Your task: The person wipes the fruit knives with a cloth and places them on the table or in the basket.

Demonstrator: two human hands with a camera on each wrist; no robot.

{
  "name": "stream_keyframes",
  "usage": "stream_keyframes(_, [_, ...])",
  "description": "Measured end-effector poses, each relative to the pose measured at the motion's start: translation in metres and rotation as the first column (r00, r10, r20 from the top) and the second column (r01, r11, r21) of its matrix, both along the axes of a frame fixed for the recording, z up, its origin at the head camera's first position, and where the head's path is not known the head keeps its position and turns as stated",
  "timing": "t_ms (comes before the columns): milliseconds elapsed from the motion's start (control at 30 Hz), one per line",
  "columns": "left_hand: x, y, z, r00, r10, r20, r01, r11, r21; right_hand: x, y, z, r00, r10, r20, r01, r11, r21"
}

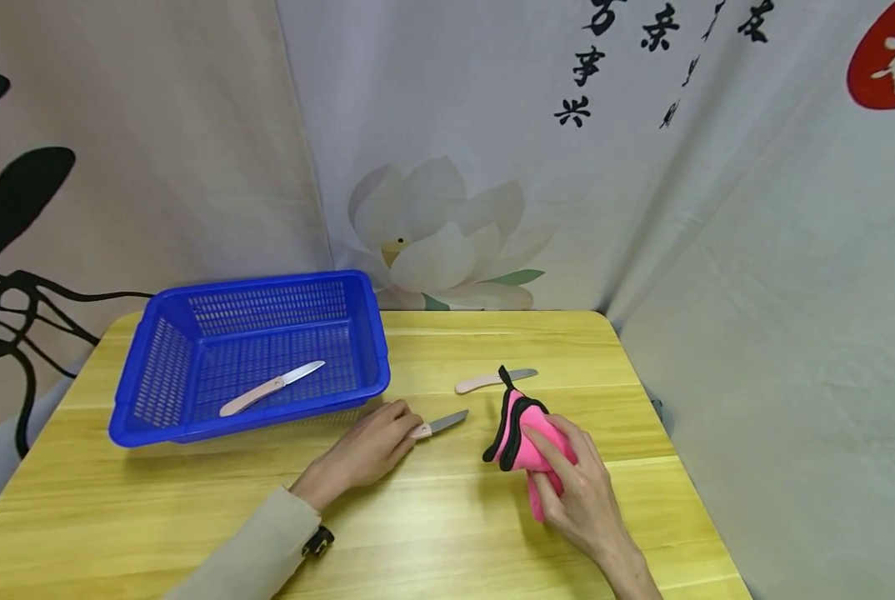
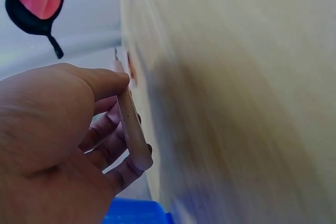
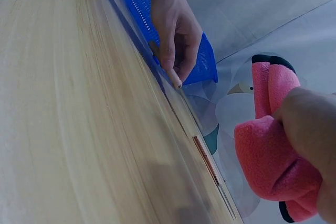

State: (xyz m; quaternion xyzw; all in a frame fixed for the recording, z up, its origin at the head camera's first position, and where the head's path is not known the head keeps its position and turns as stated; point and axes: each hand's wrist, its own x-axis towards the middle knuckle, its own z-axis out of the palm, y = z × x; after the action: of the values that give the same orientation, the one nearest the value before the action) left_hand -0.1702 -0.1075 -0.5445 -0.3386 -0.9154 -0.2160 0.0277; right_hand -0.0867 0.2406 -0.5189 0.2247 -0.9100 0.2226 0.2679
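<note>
Pale cloth [image 1: 447,100] hangs behind and beside everything, printed with a white lotus [image 1: 436,242] and, on the left, dark leaves [image 1: 23,200]. Black characters [image 1: 588,65] run down its upper part; I can read 万, cut by the top edge, then 事 and 兴. Another nearby looks like 亲, and the slanted script beside it is too small to make out. Far right, a red patch [image 1: 863,71] carries a white character, cropped, which I cannot make out.

In front is a wooden table [image 1: 417,533] with yellowish grain. A blue plastic basket [image 1: 267,308] with slotted walls sits at its back left.

A beige sleeve [image 1: 248,550] leads to the left hand [image 1: 372,442], just off the basket's front right corner. Its thumb and fingers pinch the pale handle of a knife [image 1: 446,422], blade pointing right, low over the wood; I can't tell whether it touches. The right hand [image 1: 578,492] grips a folded pink cloth [image 1: 526,446] with black edging and a black loop, raised above the table, thumb and fingers closed around its fabric.

A second knife [image 1: 485,382] lies on the table beyond the cloth. A third [image 1: 273,387] lies inside the basket, blade toward the right. A black watch [image 1: 317,542] circles the left wrist.
</note>
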Motion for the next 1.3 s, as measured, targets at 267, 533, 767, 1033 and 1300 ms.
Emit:
stream_keyframes(267, [0.019, -0.009, 0.012, 0.998, 0.017, -0.058, -0.012, 0.996, 0.090, -0.002, -0.002, 0.000, 0.999, 0.026, -0.026, -0.026, 1.000, 0.000])
stream_keyframes(533, [0.039, -0.012, 0.025, 0.994, 0.064, -0.083, -0.048, 0.982, 0.185, -0.005, -0.008, 0.003, 0.997, 0.061, -0.047, -0.060, 0.998, 0.015])
stream_keyframes(767, [0.049, -0.014, 0.034, 0.998, 0.050, -0.040, -0.040, 0.972, 0.232, -0.010, -0.016, 0.008, 0.992, 0.108, -0.070, -0.108, 0.994, 0.010])
stream_keyframes(1033, [0.054, -0.014, 0.041, 0.995, 0.054, -0.083, -0.029, 0.962, 0.273, -0.014, -0.032, 0.014, 0.980, 0.167, -0.107, -0.168, 0.986, 0.004])
stream_keyframes(1300, [0.056, -0.010, 0.043, 0.993, 0.069, -0.095, -0.040, 0.958, 0.285, -0.015, -0.050, 0.016, 0.971, 0.224, -0.090, -0.223, 0.975, 0.017])
